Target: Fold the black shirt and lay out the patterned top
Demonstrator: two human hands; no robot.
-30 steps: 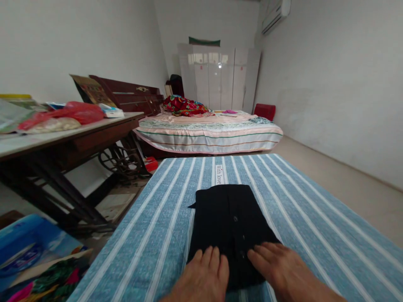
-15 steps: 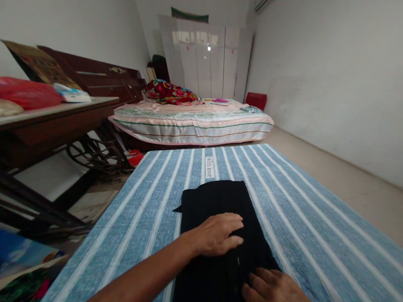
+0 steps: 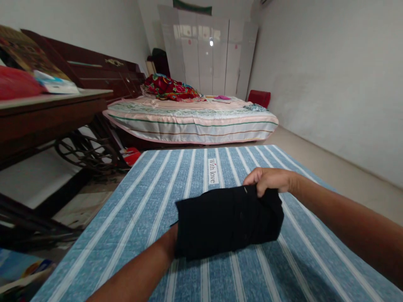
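"With love" in dark letters on white patch of blue-and-white striped fabric cover (image 3: 151,201). Folded black cloth garment (image 3: 208,222), roughly rectangular, over cover's middle, near the lettering. Right hand (image 3: 267,179) grips its far right edge; left hand hidden by garment, grip cannot be told.

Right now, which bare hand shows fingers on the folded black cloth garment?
The right hand, gripping the black garment at its far edge; the left hand is hidden by it.
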